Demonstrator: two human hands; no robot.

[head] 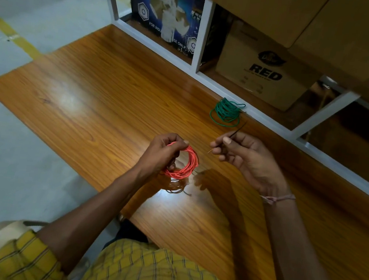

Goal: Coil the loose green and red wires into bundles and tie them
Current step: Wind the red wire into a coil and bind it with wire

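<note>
Wood-grain surface (106, 89) before a shelf of cartons: the green wire coil (227, 113) lies at the far edge, apparently bundled — whether tied cannot be told. The red wire coil (184, 163) is wound but shows no tie; the left hand (162, 153) grips its left side, fingers curled round the strands. Just right of it, apart, the right hand (244, 157) pinches a thin black tie (237, 132) — binding remains.

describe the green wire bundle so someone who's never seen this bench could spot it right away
Start at the long wooden tabletop and follow its far edge to the white shelf frame, below the cardboard box printed RED. The green wire bundle lies there on the wood, untouched. It is the only green coil; the red coil is gripped in the left hand.
</note>
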